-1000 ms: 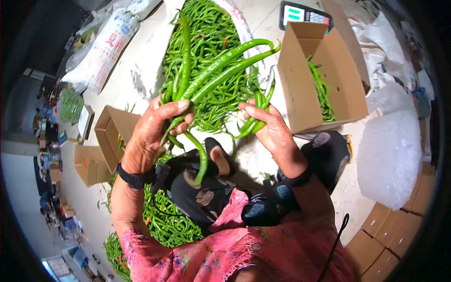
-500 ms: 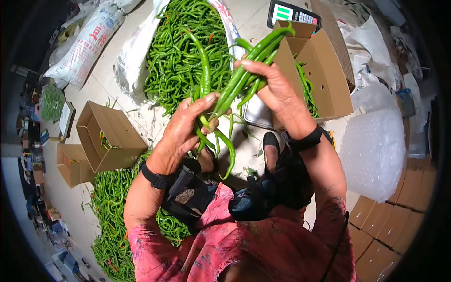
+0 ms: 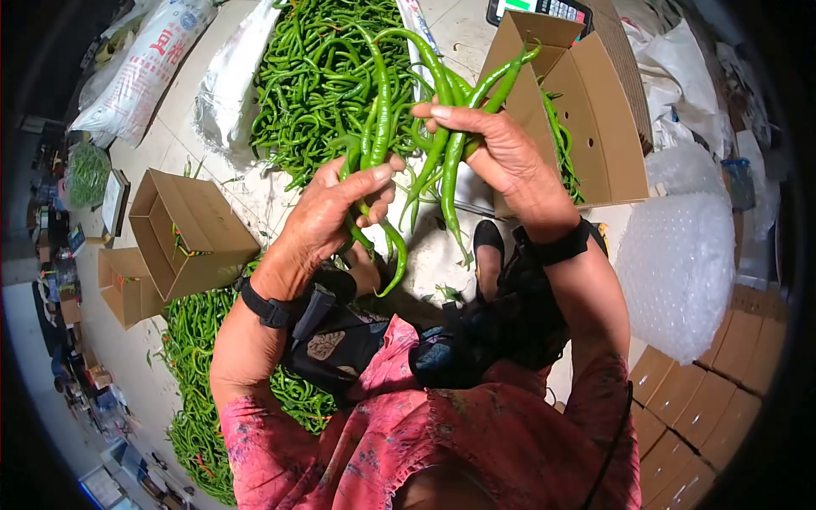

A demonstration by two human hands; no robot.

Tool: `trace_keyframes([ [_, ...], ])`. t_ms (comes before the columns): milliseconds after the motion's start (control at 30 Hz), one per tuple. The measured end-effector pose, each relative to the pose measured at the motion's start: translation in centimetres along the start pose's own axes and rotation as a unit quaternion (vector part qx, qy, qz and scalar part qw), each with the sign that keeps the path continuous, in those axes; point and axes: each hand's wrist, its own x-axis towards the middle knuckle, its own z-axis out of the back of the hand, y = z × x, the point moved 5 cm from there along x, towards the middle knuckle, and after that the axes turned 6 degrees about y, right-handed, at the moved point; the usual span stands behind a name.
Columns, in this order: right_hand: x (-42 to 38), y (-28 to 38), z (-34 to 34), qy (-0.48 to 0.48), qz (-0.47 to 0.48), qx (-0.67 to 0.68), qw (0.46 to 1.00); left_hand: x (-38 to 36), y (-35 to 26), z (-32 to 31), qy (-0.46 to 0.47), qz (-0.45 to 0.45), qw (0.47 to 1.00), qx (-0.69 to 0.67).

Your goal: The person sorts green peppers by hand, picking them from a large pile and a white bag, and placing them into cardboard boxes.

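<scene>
My left hand [image 3: 340, 200] is closed round a few long green chilies [image 3: 382, 102], whose ends stick out above and below the fist. To its right, my right hand [image 3: 497, 149] pinches another bunch of green chilies [image 3: 457, 149] between thumb and fingers, some tips hanging down. The two bunches are close together but the hands are apart. Behind them a white sack [image 3: 234, 93] lies open, full of green chilies [image 3: 314, 93]. Beside my right wrist stands an open cardboard box [image 3: 608, 127] with green chilies [image 3: 559, 144] inside.
Two smaller open boxes [image 3: 200, 229] [image 3: 127, 285] stand at the left, near a chili heap [image 3: 200, 374] on the floor. A digital scale [image 3: 544, 10] is at the top. Bubble wrap [image 3: 676, 263] and stacked cartons [image 3: 697, 399] are at the right.
The chilies in my right hand have swung from a slanted bundle to a more upright, spread one, moving away from my left hand. My left hand has shifted slightly left.
</scene>
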Motion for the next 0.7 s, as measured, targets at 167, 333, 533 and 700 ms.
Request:
trace_keyframes([
  [167,-0.6,-0.5,-3.1,0.035,0.025,-0.070,0.997,0.4,1.1,-0.5,-0.014,0.007,0.989,0.149],
  [333,-0.5,-1.0,-3.4,0.012,0.039,-0.102,0.994,-0.1,1.5,-1.0,-0.009,0.022,0.974,0.225],
  [533,-0.5,1.2,0.5,-0.085,0.100,-0.099,0.986,-0.4,1.4,-0.1,0.011,0.014,0.998,-0.053],
  [700,-1.6,5.0,4.4,-0.098,0.135,-0.052,0.985,-0.8,0.3,1.2,0.034,-0.040,0.992,-0.119],
])
